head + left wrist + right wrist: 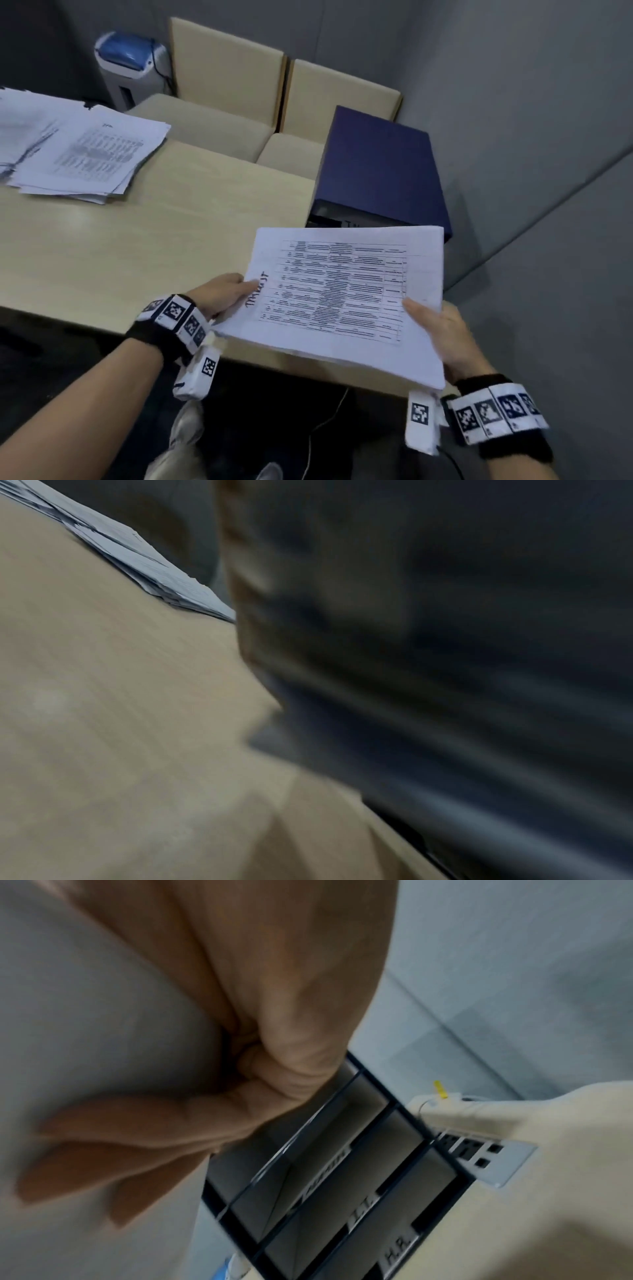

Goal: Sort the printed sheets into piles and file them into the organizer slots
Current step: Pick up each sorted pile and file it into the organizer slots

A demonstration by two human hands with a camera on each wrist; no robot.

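Both hands, left hand (219, 294) and right hand (442, 337), pinch the paper stack (342, 301) edgewise; loose sheets could fan or snag entering the organizer (380, 168) slots.

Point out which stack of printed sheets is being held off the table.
The stack with the handwritten side note, gripped by the left hand and right hand; the loose piles lie on the table's far left.

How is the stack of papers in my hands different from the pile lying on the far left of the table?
The held stack is squared up, with both hands gripping it above the table's near edge; the far pile lies fanned and untidy on the table, untouched. The held stack's top sheet bears handwriting beside its table; none is legible on the far pile. Both are white sheets printed with tables.
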